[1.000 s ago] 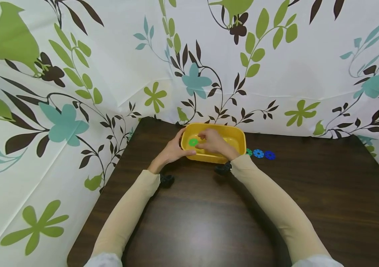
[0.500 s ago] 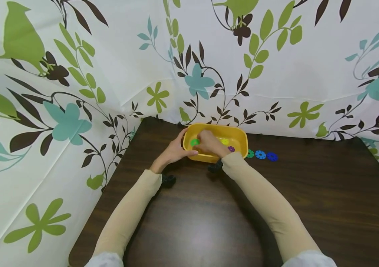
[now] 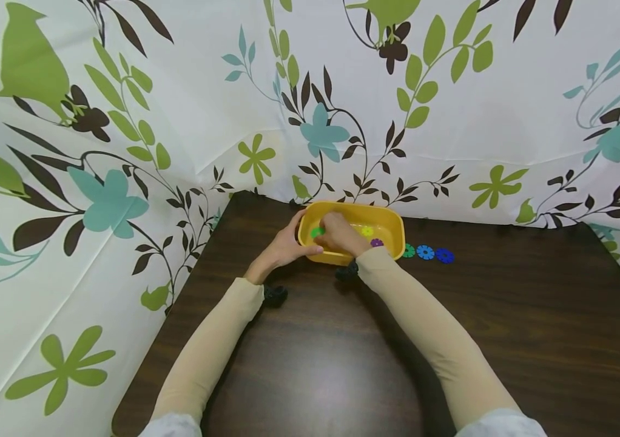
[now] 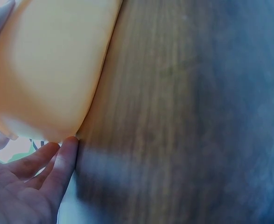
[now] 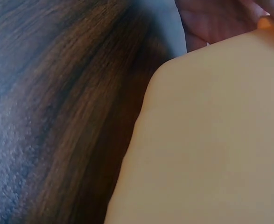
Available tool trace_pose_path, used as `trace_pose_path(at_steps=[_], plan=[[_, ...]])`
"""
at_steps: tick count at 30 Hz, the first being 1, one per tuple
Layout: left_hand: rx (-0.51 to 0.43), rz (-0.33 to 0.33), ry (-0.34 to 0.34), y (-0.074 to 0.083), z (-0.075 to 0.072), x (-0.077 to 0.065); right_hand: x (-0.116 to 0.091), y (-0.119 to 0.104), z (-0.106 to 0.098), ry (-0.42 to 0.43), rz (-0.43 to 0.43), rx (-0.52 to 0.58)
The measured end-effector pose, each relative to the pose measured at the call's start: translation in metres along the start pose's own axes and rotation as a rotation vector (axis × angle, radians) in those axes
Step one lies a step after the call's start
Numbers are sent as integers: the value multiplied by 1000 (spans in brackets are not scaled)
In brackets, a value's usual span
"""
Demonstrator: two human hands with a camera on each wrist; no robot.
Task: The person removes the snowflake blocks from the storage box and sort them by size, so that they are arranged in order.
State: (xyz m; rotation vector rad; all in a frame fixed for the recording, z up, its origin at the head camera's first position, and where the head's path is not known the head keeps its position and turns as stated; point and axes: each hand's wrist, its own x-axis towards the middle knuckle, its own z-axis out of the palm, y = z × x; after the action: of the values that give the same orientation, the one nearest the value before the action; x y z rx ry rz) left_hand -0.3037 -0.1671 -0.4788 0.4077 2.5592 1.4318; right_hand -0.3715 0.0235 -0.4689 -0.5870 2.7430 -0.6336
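Observation:
A yellow plastic tub sits at the far side of the table. My left hand grips its left end, thumb over the near rim, fingers along the end wall. In the left wrist view, the left hand's fingertips touch that wall. My right hand reaches down into the tub, beside a bright green notched disc. Its fingertips are hidden, and I cannot tell whether they pinch anything. A yellow notched disc and a purple one lie in the tub, right of that hand.
Right of the tub, a green disc, a light blue disc and a dark blue disc lie in a row on the dark wooden table. A patterned white cloth hangs behind the table's back edge.
My right hand has shifted slightly left and lower into the tub, its fingers now turned down. The yellow and purple discs have come into view behind it. My left hand keeps its place.

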Motion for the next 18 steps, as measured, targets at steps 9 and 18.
trace_pose_path(at_steps=[9,18], plan=[[1,13,-16,-6,-1,3,9,6,4,-2,51,58],[1,9,-13,0,0,-1,2,-5,-6,-31,50,-26]])
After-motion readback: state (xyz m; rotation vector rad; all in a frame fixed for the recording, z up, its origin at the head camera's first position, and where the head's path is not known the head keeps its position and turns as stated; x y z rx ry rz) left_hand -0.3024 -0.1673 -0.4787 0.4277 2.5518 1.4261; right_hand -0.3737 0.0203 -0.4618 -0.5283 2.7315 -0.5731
